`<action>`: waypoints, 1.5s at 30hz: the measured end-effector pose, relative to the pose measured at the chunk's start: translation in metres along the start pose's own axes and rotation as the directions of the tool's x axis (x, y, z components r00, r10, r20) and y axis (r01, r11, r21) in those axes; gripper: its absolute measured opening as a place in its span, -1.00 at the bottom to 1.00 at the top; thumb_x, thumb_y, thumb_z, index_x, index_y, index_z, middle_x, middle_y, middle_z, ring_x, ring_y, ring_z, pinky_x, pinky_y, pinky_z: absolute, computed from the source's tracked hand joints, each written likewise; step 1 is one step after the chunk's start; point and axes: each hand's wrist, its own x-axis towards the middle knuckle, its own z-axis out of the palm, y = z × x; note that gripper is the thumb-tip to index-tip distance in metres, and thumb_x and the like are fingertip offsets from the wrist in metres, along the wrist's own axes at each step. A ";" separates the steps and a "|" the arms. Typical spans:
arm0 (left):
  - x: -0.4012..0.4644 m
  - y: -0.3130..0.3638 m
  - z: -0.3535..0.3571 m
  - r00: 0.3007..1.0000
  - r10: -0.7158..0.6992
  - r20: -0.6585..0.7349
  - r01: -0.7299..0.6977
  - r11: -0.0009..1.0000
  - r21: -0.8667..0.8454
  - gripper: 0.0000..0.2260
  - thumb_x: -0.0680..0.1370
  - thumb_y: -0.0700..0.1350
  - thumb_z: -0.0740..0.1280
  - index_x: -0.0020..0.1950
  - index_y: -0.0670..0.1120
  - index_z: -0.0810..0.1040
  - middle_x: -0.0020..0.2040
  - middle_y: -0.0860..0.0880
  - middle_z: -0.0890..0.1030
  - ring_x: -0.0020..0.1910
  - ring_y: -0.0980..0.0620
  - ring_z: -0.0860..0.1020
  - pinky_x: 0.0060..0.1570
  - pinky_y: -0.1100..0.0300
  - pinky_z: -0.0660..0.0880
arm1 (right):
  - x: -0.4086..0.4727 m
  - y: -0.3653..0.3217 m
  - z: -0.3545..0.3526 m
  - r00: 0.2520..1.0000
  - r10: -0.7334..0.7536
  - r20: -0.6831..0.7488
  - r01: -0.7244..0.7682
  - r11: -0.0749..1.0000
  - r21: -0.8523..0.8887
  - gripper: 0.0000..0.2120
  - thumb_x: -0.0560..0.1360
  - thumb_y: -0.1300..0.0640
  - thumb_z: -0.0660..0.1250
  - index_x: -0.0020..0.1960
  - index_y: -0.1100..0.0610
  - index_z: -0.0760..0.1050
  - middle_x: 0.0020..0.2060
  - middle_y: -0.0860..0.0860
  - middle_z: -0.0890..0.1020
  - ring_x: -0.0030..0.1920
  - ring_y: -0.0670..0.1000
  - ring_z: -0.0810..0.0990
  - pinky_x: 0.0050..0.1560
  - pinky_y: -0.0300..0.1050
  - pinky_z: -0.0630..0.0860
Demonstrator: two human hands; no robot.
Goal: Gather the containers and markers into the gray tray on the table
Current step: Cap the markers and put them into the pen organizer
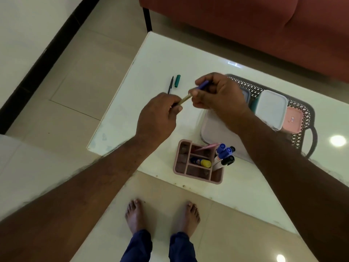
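Observation:
Above the white table (166, 59), my left hand (158, 118) grips the tan barrel of a marker (184, 99). My right hand (219, 91) pinches its purple cap (203, 85), right at the barrel's tip. The gray lattice tray (304, 114) sits at the right and holds a white-lidded container (271, 108), a pink container (293, 120) and a pale pink lidded box (213, 131). A pink divided organizer (198, 163) stands near the front edge with several markers (224, 154) and a glue stick (201, 162) inside. An uncapped green marker (170, 85) and its cap (177, 80) lie at the far left.
A reddish sofa (245, 21) runs behind the table. Beige floor tiles lie to the left and in front, where my bare feet (162, 216) stand. The table's left corner is close to the green marker.

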 end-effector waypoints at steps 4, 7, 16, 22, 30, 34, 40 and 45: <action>0.001 0.012 0.006 0.998 0.026 0.060 -0.023 0.998 -0.054 -0.75 0.60 0.01 0.31 0.17 -0.12 0.56 -0.01 -0.03 0.60 -0.08 0.06 0.52 -0.11 0.32 0.43 | -0.012 -0.001 -0.010 0.994 -0.052 -0.101 0.046 0.998 -0.053 -0.81 0.51 0.23 0.42 0.10 0.11 0.50 -0.03 0.15 0.69 -0.01 0.05 0.70 -0.06 -0.10 0.67; -0.010 0.010 0.015 0.981 -0.013 0.193 0.014 1.000 -0.003 -0.60 0.59 0.15 0.28 0.33 -0.03 0.49 0.21 0.02 0.58 0.13 0.07 0.53 0.08 0.20 0.46 | -0.023 -0.001 -0.027 0.988 -0.097 -0.122 0.069 0.975 -0.211 -0.80 0.50 0.20 0.44 0.11 0.10 0.52 -0.06 0.07 0.69 -0.04 -0.03 0.69 0.00 -0.14 0.65; -0.039 0.021 0.033 0.871 0.057 0.488 -0.121 0.988 0.100 -0.53 0.52 0.06 0.35 0.41 -0.02 0.44 0.35 -0.01 0.51 0.35 -0.02 0.42 0.37 0.05 0.28 | -0.065 0.003 -0.050 0.985 -0.173 -0.016 0.133 0.810 -0.572 -0.78 0.49 0.12 0.44 0.12 0.11 0.55 -0.10 -0.07 0.65 -0.11 -0.16 0.64 -0.07 -0.26 0.58; -0.018 0.042 0.058 0.879 0.094 0.468 -0.189 0.969 0.161 -0.67 0.55 0.05 0.34 0.31 0.05 0.52 0.20 -0.01 0.52 0.20 -0.01 0.46 0.21 0.10 0.35 | -0.070 0.010 -0.060 0.958 -0.233 -0.170 0.073 0.767 -0.638 -0.79 0.51 0.09 0.41 0.12 0.09 0.53 -0.12 -0.08 0.64 -0.13 -0.13 0.63 -0.05 -0.20 0.60; -0.016 0.044 0.070 0.777 0.230 0.586 -0.351 0.931 0.099 -0.56 0.49 0.01 0.38 0.35 -0.02 0.51 0.38 -0.04 0.44 0.43 -0.06 0.31 0.42 0.01 0.17 | -0.071 0.020 -0.067 0.950 -0.200 -0.241 0.012 0.791 -0.611 -0.79 0.50 0.08 0.40 0.12 0.06 0.52 -0.12 -0.09 0.62 -0.14 -0.12 0.61 -0.12 -0.34 0.50; -0.015 0.039 0.075 0.753 0.222 0.619 -0.375 0.918 0.127 -0.65 0.53 0.08 0.34 0.32 0.11 0.54 0.47 0.00 0.37 0.54 -0.05 0.13 0.48 0.02 -0.01 | -0.074 0.024 -0.071 0.947 -0.186 -0.261 -0.009 0.798 -0.602 -0.79 0.50 0.07 0.40 0.12 0.04 0.53 -0.14 -0.09 0.62 -0.15 -0.13 0.61 -0.10 -0.26 0.55; -0.019 0.028 0.062 0.828 0.200 0.524 -0.318 0.937 0.145 -0.73 0.47 0.03 0.39 0.15 0.02 0.63 0.36 -0.05 0.49 0.50 -0.09 0.25 0.46 -0.03 0.10 | -0.073 0.027 -0.068 0.957 -0.151 -0.247 -0.015 0.827 -0.562 -0.80 0.51 0.08 0.40 0.12 0.03 0.53 -0.13 -0.13 0.62 -0.14 -0.22 0.60 -0.07 -0.27 0.54; -0.034 0.006 0.039 0.912 0.170 0.374 -0.233 0.964 0.128 -0.79 0.42 0.00 0.33 -0.02 0.00 0.67 0.25 -0.06 0.58 0.43 -0.12 0.37 0.41 -0.08 0.24 | -0.068 0.025 -0.051 0.982 -0.125 -0.140 0.024 0.823 -0.568 -0.80 0.55 0.05 0.36 0.13 0.09 0.54 -0.12 -0.01 0.67 -0.09 0.00 0.67 0.00 0.05 0.63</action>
